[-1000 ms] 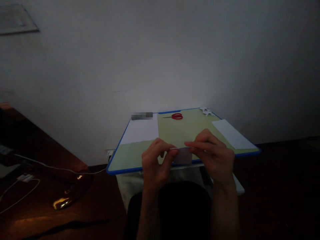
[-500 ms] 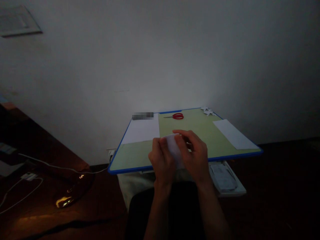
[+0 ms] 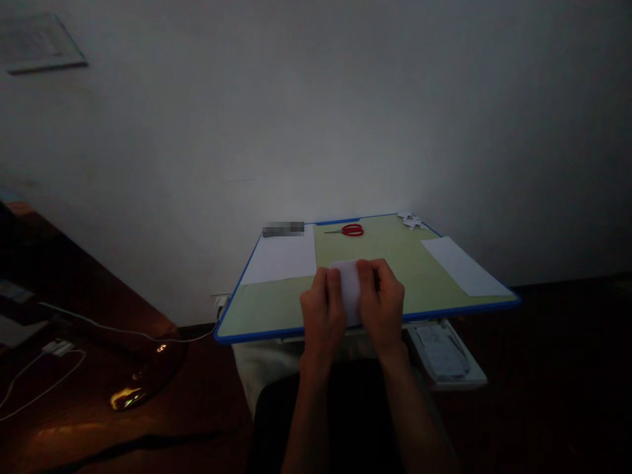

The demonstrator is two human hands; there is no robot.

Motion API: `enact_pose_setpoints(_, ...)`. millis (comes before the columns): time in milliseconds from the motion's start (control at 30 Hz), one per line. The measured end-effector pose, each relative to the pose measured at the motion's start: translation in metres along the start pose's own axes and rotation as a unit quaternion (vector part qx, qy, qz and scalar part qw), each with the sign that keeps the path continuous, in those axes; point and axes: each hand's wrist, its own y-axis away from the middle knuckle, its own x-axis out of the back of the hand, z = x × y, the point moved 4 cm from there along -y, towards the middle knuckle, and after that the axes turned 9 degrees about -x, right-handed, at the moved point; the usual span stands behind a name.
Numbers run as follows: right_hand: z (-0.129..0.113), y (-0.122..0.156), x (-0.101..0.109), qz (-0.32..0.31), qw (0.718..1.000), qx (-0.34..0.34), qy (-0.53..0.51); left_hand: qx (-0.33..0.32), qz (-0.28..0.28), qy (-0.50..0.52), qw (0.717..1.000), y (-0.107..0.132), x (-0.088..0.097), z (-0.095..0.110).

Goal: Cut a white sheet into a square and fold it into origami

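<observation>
Head view: a small white piece of paper (image 3: 349, 289) is held between the two hands above the near edge of the worktop (image 3: 276, 309), a yellow-green board with a blue rim. The left hand (image 3: 323, 313) is closed on the paper's left side, with its fingers curled over the front, and the right hand (image 3: 382, 306) is closed on the right side in the same way. The two hands are set close together, almost touching, with only a narrow strip of paper seen between them. The paper's long axis appears to run away from the person, its top edge standing just above the fingertips; whether it is folded cannot be told in the dim light. Neither hand is nearer to the paper than the other, as both are gripping it.

Farther back on the worktop a white sheet (image 3: 281, 258) is laid at the left, and another white sheet (image 3: 461, 264) at the right, both well apart from the hands. A pair of red-handled scissors (image 3: 349, 230) is lying near the far edge, and some small white folded scraps (image 3: 409, 220) are seen at the far right corner.
</observation>
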Motion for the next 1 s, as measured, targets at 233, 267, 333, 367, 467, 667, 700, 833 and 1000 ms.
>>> enact_pose_setpoints(233, 0.000, 0.003, -0.002, 0.017, 1.000, 0.000, 0.006, 0.002, -0.012, 0.012, 1.000, 0.002, -0.004, -0.001)
enact_pose_setpoints(267, 0.000, 0.004, -0.002, 0.020, 1.000, 0.003, 0.006, 0.005, -0.013, 0.014, 1.000, 0.002, -0.005, -0.001)
enact_pose_setpoints(333, 0.001, 0.004, -0.001, 0.026, 1.000, 0.003, 0.003, 0.011, -0.015, 0.019, 1.000, 0.003, -0.007, -0.001)
enact_pose_setpoints(367, 0.002, 0.004, 0.000, 0.030, 1.000, 0.002, 0.001, 0.013, -0.015, 0.022, 1.000, 0.004, -0.007, 0.000)
enact_pose_setpoints(467, 0.006, 0.002, 0.006, 0.062, 0.998, -0.007, 0.000, 0.006, -0.024, 0.019, 1.000, 0.003, -0.009, 0.000)
enact_pose_setpoints(667, 0.010, -0.004, 0.020, 0.193, 0.980, -0.043, -0.017, -0.014, -0.125, 0.013, 0.992, 0.003, -0.018, -0.003)
enact_pose_setpoints(700, 0.009, -0.005, 0.020, 0.200, 0.978, -0.049, -0.022, -0.014, -0.126, 0.022, 0.992, 0.003, -0.019, -0.004)
enact_pose_setpoints(833, 0.007, -0.009, 0.017, 0.137, 0.986, -0.068, -0.063, 0.005, -0.078, 0.032, 0.996, 0.003, -0.017, -0.011)
enact_pose_setpoints(1000, 0.009, -0.010, 0.007, -0.085, 0.987, -0.080, -0.114, 0.047, -0.023, 0.037, 0.998, 0.000, -0.008, -0.023)
